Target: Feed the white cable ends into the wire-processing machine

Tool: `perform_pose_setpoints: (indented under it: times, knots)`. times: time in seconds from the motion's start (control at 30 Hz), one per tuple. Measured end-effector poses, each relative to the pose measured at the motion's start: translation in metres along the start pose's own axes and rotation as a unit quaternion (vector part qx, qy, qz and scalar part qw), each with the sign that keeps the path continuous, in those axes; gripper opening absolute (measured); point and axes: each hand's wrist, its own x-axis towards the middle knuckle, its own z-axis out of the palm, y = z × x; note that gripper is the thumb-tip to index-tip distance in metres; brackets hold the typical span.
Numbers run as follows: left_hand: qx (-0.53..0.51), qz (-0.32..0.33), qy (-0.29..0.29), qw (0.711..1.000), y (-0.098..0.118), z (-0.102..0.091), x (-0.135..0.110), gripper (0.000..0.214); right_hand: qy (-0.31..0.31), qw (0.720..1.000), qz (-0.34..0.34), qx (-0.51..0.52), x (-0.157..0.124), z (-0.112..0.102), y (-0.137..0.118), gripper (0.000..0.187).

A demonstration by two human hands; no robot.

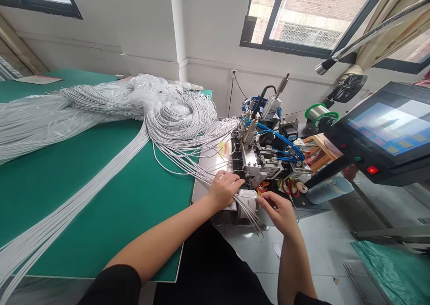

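My left hand (224, 189) is closed around a bundle of thin white cables (247, 208), whose loose ends fan out past it to the lower right. Between thumb and fingers, my right hand (278, 210) pinches the tip of a single cable that reaches across from the left hand. Just beyond both hands stands a wire-processing machine (251, 157) with metal cylinders and blue air tubes. More cables run from its left side back to a large coiled heap (183, 117) on the green table (134, 206).
A tilted control screen (393, 121) with a red lit switch hangs at the right. Behind the machine are a wire spool (320, 113) and a small black fan (350, 88). Red-handled scissors (290, 187) lie near the machine's base. Plastic wrap (148, 88) covers part of the cable heap.
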Motion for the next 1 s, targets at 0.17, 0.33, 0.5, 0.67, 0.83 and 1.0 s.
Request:
perform_pose_setpoints:
  times: [0.17, 0.33, 0.5, 0.67, 0.83, 1.0]
  knots:
    - [-0.011, 0.011, -0.003, 1.0, -0.0002, 0.0003, -0.0004, 0.037, 0.026, 0.999, 0.002, 0.019, -0.0005, 0.0018, 0.0004, 0.029]
    - [-0.012, 0.018, 0.001, 1.0, 0.0008, -0.0014, 0.001, 0.035, 0.047, 0.999, 0.002, 0.027, -0.0013, 0.003, 0.0012, 0.028]
    - [-0.013, 0.021, -0.029, 0.999, -0.0005, -0.0008, 0.0004, 0.035, 0.05, 0.998, -0.004, 0.028, -0.0015, 0.0039, 0.0054, 0.027]
    - [-0.005, 0.015, -0.063, 0.998, -0.0005, -0.0023, 0.001, 0.036, 0.042, 0.998, 0.005, 0.038, -0.001, 0.006, 0.007, 0.027]
    - [-0.001, 0.009, -0.096, 0.995, 0.0002, -0.0057, 0.0032, 0.035, 0.025, 0.998, 0.022, 0.054, -0.0019, 0.0063, 0.0032, 0.026]
    - [-0.015, -0.002, -0.11, 0.994, 0.0, -0.006, 0.0032, 0.035, 0.019, 0.998, 0.023, 0.059, -0.0023, 0.0069, 0.0039, 0.027]
